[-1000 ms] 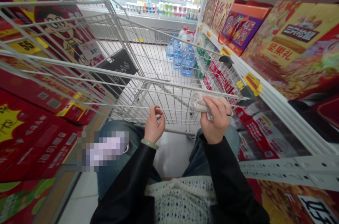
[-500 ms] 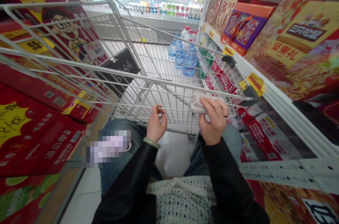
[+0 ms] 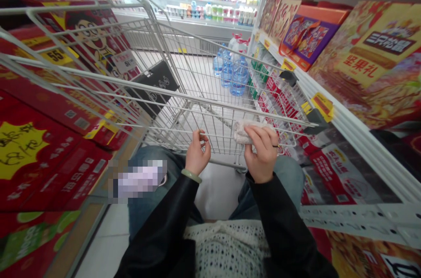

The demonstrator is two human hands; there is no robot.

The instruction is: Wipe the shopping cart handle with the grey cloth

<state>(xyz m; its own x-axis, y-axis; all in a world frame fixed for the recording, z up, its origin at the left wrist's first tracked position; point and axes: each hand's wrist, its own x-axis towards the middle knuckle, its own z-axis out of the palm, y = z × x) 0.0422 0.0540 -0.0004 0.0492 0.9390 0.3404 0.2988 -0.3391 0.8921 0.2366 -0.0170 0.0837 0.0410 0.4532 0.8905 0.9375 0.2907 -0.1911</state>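
Presently, right hand (image 3: 261, 155) pinches a bunched pale cloth (image 3: 241, 133) between thumb and fingers, against the side wires of the shopping cart (image 3: 179, 93). Left hand (image 3: 197, 155): fingers curled beside a lower wire, thumb apart; cannot tell whether they close on it.

Handling, judged: light, even pinch; cloth padded between fingertips and metal; strokes along a wire rather than across, so the weave does not snag at the crossings. Left fingers best clear of the cloth's path, steadying the frame if it rolls.

Labels: yellow price tag (image 3: 55, 55) reads "55". Yellow starburst sign (image 3: 19, 148), handwritten, appears to show "68/", last character unclear. Large gift box (image 3: 368, 63) at right: "三只松鼠", with "坚果礼" beneath. White price card (image 3: 125, 62) too small to read surely; lettering on the green carton (image 3: 31, 236) blurred.
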